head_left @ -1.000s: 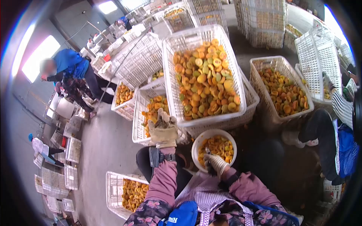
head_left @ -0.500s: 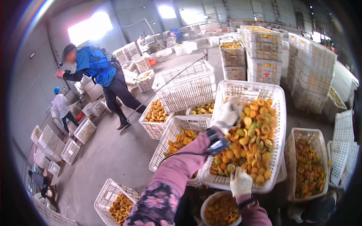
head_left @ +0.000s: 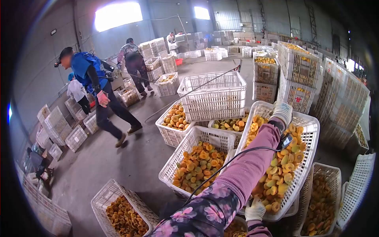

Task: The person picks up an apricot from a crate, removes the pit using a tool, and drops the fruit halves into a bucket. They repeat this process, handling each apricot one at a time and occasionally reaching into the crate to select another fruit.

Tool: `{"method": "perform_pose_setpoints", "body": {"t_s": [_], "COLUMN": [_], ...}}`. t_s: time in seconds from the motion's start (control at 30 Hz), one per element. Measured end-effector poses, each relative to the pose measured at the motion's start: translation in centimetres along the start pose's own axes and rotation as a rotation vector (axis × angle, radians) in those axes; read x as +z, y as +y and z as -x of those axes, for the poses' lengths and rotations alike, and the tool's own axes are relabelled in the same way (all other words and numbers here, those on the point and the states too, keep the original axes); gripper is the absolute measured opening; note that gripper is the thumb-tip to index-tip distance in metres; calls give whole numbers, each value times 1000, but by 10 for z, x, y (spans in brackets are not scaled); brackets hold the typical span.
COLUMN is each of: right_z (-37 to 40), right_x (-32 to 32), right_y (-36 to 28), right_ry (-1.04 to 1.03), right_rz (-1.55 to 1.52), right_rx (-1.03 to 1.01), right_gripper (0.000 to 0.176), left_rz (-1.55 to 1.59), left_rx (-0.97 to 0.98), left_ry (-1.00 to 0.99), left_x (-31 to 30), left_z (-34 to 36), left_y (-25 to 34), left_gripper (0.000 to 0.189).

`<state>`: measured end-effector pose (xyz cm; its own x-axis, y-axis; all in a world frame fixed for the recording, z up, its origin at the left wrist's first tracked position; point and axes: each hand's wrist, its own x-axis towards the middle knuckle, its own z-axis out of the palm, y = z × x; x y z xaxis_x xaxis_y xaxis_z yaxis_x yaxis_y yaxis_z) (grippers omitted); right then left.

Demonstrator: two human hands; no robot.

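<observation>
A white plastic crate (head_left: 312, 152) full of halved orange and greenish fruit lies at the right, slanting towards me. My left arm stretches across it, and my left hand (head_left: 282, 112), in a white knitted glove, is closed over its far rim. By the near left corner of the crate is my right hand (head_left: 255, 210), also gloved, with its fingers curled. Something small shows at its fingertips, too small to name. Left of this crate, a second crate (head_left: 167, 179) holds more halved fruit. A bucket of fruit (head_left: 236, 228) is partly hidden under my right hand.
An empty crate (head_left: 213, 104) rests on fruit crates ahead. Crate stacks (head_left: 298, 75) rise at the back right. Another fruit crate (head_left: 321, 201) stands right, and one with darker pieces (head_left: 126, 215) lower left. A person in blue (head_left: 89, 75) and another (head_left: 134, 63) are ahead left.
My left hand has moved from over the fruit to the far rim. The view has shifted, bringing another person into sight. The person in blue has lowered an arm.
</observation>
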<state>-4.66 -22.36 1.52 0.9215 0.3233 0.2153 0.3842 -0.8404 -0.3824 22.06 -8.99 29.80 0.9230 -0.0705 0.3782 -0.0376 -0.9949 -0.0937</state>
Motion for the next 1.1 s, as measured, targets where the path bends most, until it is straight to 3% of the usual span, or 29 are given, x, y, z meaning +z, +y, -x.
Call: {"method": "perform_pose_setpoints", "body": {"t_s": [0.2,0.27,0.3,0.33,0.4,0.47,0.5,0.57,0.63,0.67,0.7,0.73,0.77,0.8,0.83,0.9,0.97,1.03,1.07,1.1], "right_z": [17,30,36,37,28,13,11,13,12,16,14,14,14,13,13,13,6,9,11,14], "right_x": [-6,-3,-6,0,-11,-13,-16,0,18,2,-4,-7,-9,-10,-25,-14,3,-56,-80,-101], "right_y": [-1,-4,-1,3,1,2,4,11,20,13,11,11,11,13,8,8,16,6,6,8], "right_ry": [12,-34,-34,68,33,103,35,144,252,82,71,45,19,-50,-113,-231,-64,-28,54,134], "right_rz": [-16,-34,-33,-84,-65,-12,32,-55,-77,-40,-78,-146,-213,-243,-252,-1066,-1358,-1554,-1617,-1677], "right_rx": [-58,-104,-137,-202,-167,-177,-169,-244,-329,-237,-241,-235,-233,-218,-174,-19,26,83,113,139], "right_gripper": [20,19,19,22,23,24,24,24,24,24,24,23,23,24,22,16,8,7,7,7], "left_rz": [38,30,-7,-39,29,93,86,84,295,525,935,690,824,827,833,791,994,1240,1255,702], "left_rx": [2,65,35,24,60,42,98,99,161,265,73,88,65,95,42,-107,-230,-258,-447,-101], "left_ry": [-42,55,286,225,108,119,190,-43,49,69,-77,-41,3,-85,-316,-482,-440,-177,-410,-324], "left_x": [-28,-56,-47,-57,-36,-2,1,-12,-14,9,-17,-8,11,16,39,33,70,118,138,116], "left_z": [27,59,64,68,49,20,23,20,48,55,92,118,146,178,207,272,330,377,392,407], "left_y": [4,0,2,4,2,-14,-18,-18,-25,-38,-31,-34,-39,-43,-54,-37,-26,-14,-11,0], "left_gripper": [22,21,19,17,18,23,30,43,45,42,36,26,13,8,12,10,6,13,26,35]}}
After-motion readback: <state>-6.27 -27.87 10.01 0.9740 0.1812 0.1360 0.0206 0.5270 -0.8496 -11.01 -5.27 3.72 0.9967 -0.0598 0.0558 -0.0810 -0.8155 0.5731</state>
